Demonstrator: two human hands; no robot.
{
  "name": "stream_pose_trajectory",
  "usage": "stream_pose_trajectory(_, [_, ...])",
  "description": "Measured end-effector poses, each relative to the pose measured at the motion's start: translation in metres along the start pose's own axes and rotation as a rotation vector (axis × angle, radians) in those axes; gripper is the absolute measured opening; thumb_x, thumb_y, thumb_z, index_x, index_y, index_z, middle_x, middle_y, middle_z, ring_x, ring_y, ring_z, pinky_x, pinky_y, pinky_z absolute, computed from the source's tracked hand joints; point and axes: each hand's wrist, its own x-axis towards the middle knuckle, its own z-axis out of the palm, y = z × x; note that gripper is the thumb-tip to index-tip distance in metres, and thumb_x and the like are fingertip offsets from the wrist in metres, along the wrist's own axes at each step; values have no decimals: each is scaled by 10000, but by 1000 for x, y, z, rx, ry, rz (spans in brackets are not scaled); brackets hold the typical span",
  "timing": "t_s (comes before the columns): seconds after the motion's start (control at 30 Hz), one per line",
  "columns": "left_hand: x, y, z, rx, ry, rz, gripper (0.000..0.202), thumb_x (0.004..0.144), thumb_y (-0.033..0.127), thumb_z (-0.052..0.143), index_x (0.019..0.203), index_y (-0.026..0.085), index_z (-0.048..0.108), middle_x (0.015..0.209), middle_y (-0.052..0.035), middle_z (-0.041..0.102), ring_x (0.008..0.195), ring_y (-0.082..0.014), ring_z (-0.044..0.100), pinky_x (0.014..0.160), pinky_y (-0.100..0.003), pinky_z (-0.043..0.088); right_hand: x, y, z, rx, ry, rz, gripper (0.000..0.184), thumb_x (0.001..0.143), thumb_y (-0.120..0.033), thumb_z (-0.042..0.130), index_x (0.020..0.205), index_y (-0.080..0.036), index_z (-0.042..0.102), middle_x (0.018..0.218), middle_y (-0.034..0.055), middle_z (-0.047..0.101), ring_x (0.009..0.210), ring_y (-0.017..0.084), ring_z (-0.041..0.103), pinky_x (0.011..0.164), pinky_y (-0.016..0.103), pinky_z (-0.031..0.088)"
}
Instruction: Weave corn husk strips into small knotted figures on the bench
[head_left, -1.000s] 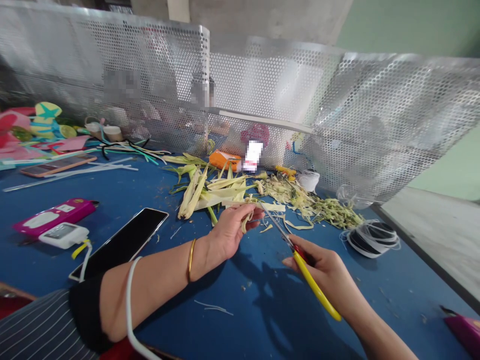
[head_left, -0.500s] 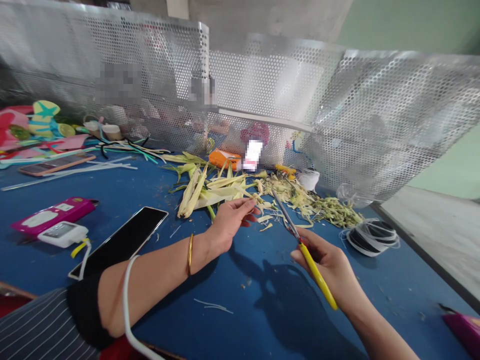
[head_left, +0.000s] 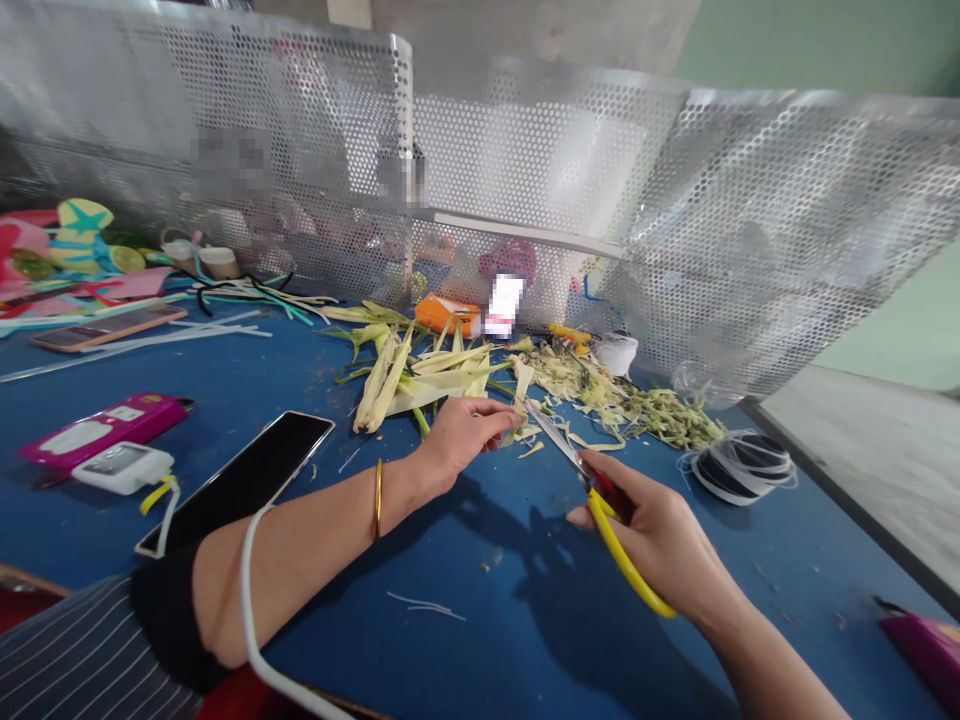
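My left hand (head_left: 461,435) pinches a pale yellow strip of corn husk (head_left: 519,385) that stands up just above the blue table (head_left: 465,640). My right hand (head_left: 652,540) grips yellow-handled scissors (head_left: 592,495), and their blades point up and left to the base of that strip. A pile of whole husks (head_left: 409,375) lies behind my left hand. A heap of cut shreds (head_left: 637,405) spreads out to the right of it. A gold bangle circles my left wrist.
A black phone (head_left: 244,480), a white device (head_left: 120,465) and a pink case (head_left: 97,430) lie at the left. A spool of white cord (head_left: 742,465) sits at the right. Perforated metal screens (head_left: 525,200) wall the table's back. Colourful craft pieces (head_left: 67,250) lie far left.
The scissors swung away from the husk and then came back to it. My left hand turned the husk strip so that it now stands upright at the blades.
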Motion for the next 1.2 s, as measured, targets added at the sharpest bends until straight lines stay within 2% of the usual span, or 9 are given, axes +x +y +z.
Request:
stream_pose_trajectory(0.13, [0, -1, 2, 0, -12, 10, 95, 673, 248, 721, 670, 155, 737, 558, 1, 570, 507, -87, 445, 536, -262, 359, 1, -5, -3, -23, -20, 14, 606, 796, -559, 636, 1287, -204, 623, 693, -14, 613, 598, 142, 527, 543, 219, 444])
stream_pose_trajectory(0.23, [-1, -2, 3, 3, -11, 18, 94, 662, 244, 716, 664, 151, 734, 565, -1, 575, 514, -85, 445, 542, -258, 360, 1, -5, -3, -12, -29, 28, 595, 788, -579, 636, 1256, -212, 640, 689, -18, 594, 610, 144, 515, 551, 222, 443])
stream_pose_trajectory(0.43, [0, -2, 1, -59, 67, 17, 106, 649, 264, 718, 674, 162, 735, 546, 8, 560, 524, -85, 444, 560, -255, 367, 1, -5, -3, -36, -21, 38, 596, 781, -590, 640, 1232, -202, 655, 694, -11, 607, 611, 149, 521, 566, 235, 447])
stream_pose_trajectory(0.63, [-3, -2, 4, -21, 17, 9, 74, 654, 229, 689, 640, 164, 722, 538, 10, 558, 522, -92, 435, 561, -263, 372, 1, -5, -2, -24, -19, 33, 572, 794, -538, 645, 1250, -193, 657, 698, -15, 628, 606, 141, 533, 557, 213, 448])
stream_pose_trajectory(1.2, [-4, -4, 6, -10, 8, -22, 75, 661, 233, 708, 647, 162, 727, 542, 16, 560, 515, -91, 437, 573, -271, 387, 0, 0, 2, 101, -3, 46, 477, 766, -464, 674, 1144, -176, 717, 637, -28, 626, 568, 125, 536, 505, 178, 436])
